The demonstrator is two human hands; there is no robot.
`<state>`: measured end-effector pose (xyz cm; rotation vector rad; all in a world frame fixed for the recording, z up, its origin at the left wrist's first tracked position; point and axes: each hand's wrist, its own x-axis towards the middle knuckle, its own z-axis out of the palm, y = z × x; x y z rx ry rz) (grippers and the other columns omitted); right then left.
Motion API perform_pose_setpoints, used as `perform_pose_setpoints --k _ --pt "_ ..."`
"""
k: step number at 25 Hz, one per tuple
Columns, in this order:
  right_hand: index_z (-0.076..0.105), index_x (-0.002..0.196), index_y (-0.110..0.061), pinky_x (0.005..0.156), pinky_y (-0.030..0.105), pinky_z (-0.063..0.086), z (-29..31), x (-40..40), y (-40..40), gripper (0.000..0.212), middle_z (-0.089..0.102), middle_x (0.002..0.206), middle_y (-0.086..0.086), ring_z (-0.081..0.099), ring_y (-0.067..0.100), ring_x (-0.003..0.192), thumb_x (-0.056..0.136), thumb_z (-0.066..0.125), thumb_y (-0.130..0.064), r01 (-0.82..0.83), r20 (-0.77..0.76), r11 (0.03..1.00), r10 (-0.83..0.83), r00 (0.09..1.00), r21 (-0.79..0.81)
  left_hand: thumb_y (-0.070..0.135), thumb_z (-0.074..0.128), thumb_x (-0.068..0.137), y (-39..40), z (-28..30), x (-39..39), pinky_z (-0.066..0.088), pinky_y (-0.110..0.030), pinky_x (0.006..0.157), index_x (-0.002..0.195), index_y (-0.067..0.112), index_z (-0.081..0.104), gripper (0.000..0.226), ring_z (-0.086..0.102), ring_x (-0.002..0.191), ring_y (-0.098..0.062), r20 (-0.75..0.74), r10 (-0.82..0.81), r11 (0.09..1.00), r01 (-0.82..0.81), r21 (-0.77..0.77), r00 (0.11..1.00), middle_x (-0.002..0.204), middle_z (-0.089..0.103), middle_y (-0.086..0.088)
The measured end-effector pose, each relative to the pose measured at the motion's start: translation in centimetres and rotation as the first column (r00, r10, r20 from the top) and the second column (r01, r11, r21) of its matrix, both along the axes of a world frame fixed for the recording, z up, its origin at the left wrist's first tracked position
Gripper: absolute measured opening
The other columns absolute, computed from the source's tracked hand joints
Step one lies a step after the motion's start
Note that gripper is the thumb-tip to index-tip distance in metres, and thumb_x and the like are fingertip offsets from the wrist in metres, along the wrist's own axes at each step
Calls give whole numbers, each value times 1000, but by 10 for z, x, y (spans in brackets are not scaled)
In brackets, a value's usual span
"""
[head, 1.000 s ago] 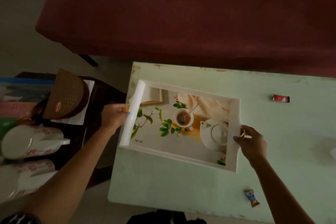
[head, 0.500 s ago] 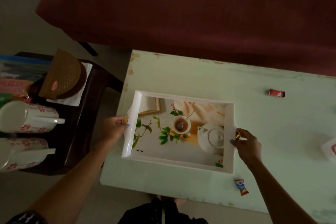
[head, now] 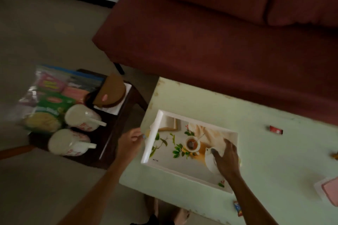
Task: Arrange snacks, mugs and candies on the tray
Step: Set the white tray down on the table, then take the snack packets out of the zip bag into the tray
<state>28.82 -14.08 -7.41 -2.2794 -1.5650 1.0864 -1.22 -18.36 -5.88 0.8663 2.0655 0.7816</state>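
The white tray (head: pixel 182 172), printed with a teapot and cup picture, lies flat on the pale green table (head: pixel 265 160) near its left end. My right hand (head: pixel 226 159) lies palm down with spread fingers over the tray's right part and holds nothing. My left hand (head: pixel 129 142) is at the tray's left rim with only its fingertips reaching it; blur hides whether it grips. Two white flowered mugs (head: pixel 82 118) (head: pixel 67 144) lie on their sides on a dark side table (head: pixel 113 133). On the green table lie a red candy (head: pixel 276 129) and a blue-red candy (head: pixel 237 210).
A clear bag of snack packets (head: pixel 49 100) sits behind the mugs. A brown woven piece (head: pixel 111 91) rests on a white napkin there. A pink packet (head: pixel 329 190) lies at the table's right edge. A dark red sofa (head: pixel 219 42) runs along the far side.
The tray has been set flat on the table. My right hand let go of its right handle and now rests on the tray. The view has swung left toward the side table.
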Motion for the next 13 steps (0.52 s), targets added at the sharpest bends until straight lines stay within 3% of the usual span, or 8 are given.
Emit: perform_pose_setpoints --k 3,7,10,13 --pt "39 138 -3 108 40 34 52 -68 15 59 42 141 21 42 35 129 88 63 -22 -132 -110 990 138 984 55 6 52 90 -40 55 -15 54 -37 83 104 5 65 18 69 91 -25 77 96 978 -109 178 992 101 71 -16" --pt "43 137 -12 101 40 43 102 -168 37 52 45 140 14 50 29 123 90 59 -29 -306 -222 940 334 916 152 29 48 92 -89 93 -69 57 -21 70 93 30 65 17 70 79 -7 169 336 873 -373 313 927 90 73 5" --pt "47 132 -11 96 34 44 119 -254 53 48 53 134 11 54 26 119 90 60 -31 -409 -254 888 454 854 210 23 49 94 -106 92 -125 55 -32 71 88 24 67 19 70 77 -18 286 575 700 -642 313 767 87 72 -2" --pt "52 128 -10 86 23 44 122 -340 69 43 60 127 10 58 24 111 89 60 -28 -472 -253 861 507 824 187 13 45 95 -106 74 -188 51 -32 76 103 2 60 20 63 76 -21 418 709 542 -818 192 568 94 64 -15"
